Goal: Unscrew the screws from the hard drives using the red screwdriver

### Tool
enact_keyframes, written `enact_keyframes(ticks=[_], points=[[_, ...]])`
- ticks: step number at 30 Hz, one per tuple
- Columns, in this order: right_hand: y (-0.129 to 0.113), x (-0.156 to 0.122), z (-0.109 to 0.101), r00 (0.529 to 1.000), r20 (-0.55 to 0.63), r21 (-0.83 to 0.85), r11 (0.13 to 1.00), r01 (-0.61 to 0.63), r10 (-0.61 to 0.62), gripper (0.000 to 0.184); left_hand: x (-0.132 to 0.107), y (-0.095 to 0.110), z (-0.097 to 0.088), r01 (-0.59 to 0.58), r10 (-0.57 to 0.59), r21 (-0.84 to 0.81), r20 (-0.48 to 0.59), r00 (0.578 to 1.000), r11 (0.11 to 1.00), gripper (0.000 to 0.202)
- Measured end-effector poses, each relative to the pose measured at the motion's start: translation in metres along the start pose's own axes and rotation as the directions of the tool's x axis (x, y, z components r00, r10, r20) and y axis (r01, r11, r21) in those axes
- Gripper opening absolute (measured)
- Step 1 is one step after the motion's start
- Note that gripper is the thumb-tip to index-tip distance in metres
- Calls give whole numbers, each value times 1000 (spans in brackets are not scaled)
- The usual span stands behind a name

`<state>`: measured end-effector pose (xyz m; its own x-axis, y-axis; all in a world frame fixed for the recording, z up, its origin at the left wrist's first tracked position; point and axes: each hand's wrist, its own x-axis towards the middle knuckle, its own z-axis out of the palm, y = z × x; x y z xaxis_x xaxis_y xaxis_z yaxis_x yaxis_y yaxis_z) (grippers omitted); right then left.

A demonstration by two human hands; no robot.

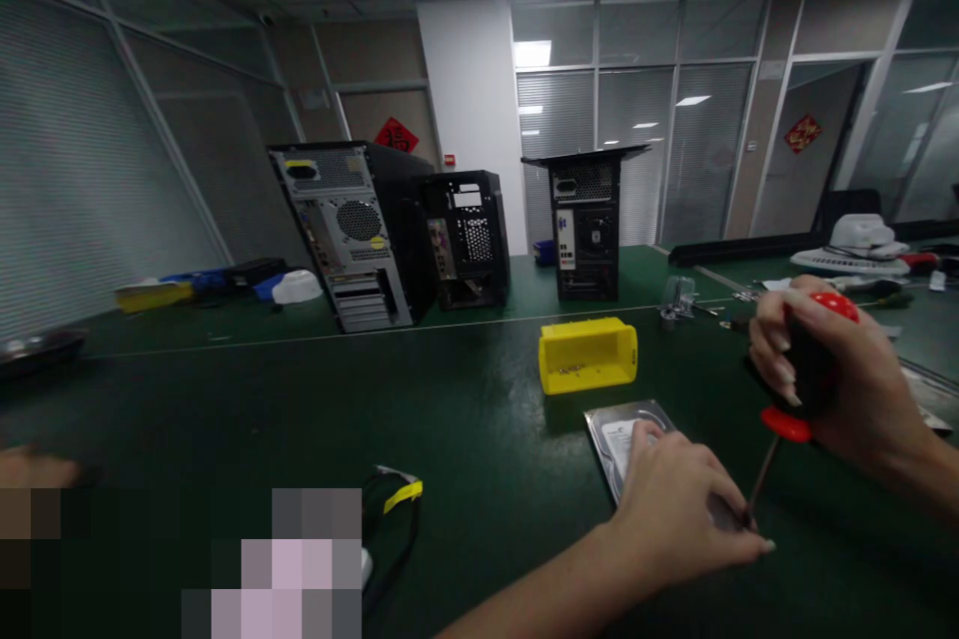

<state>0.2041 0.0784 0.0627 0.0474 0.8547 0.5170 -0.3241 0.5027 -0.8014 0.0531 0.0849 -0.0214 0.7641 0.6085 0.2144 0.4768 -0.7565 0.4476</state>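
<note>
A silver hard drive [627,432] lies flat on the green table [465,419] in front of me. My left hand [678,509] rests on top of it, fingers pressed down and covering its near half. My right hand [824,374] is wrapped round the black and red handle of a screwdriver [795,389]. Its thin shaft slants down to the drive's near right corner, by my left fingertips.
A yellow parts bin [586,354] sits just behind the drive. Three open computer cases [352,235] [469,238] [586,220] stand farther back. A black cable with a yellow tag [397,509] lies to the left. Tools and a white object [858,242] clutter the right.
</note>
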Motion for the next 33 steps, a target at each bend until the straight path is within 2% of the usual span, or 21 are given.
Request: enact_keyframes(ticks=[3, 8, 13, 16, 22, 24, 29, 31, 33], points=[[0, -1, -4, 999, 15, -36, 999, -41, 41, 18, 0, 0, 2, -2, 2, 9, -7, 1000, 1000, 29], [1, -2, -3, 994, -33, 28, 995, -100, 101, 18, 1, -1, 6, -5, 6, 18, -18, 1000, 1000, 36], [2, -2, 0, 994, -19, -6, 994, -109, 109, 13, 1, -2, 6, -7, 7, 35, -5, 1000, 999, 38], [1, -5, -1, 989, -18, -58, 987, -148, 147, 17, 2, -2, 7, 8, -8, 31, -14, 1000, 999, 44], [-1, -13, 1, 973, -127, 74, 980, -183, 192, 33, 3, -2, 10, 22, -21, 57, -12, 1000, 998, 40], [0, -13, 2, 976, -114, 90, 980, -177, 187, 36, 2, -2, 10, 18, -17, 54, -20, 1000, 998, 41], [2, -11, 1, 991, -23, 27, 991, -129, 130, 15, 0, -6, 7, -76, 75, 45, 27, 997, 996, 36], [2, -12, 1, 991, 10, -22, 991, -134, 134, 20, 0, -8, 6, -110, 108, 50, 51, 993, 993, 29], [1, -13, 2, 990, -18, -29, 990, -140, 140, 23, 0, -9, 6, -106, 103, 56, 61, 993, 993, 26]])
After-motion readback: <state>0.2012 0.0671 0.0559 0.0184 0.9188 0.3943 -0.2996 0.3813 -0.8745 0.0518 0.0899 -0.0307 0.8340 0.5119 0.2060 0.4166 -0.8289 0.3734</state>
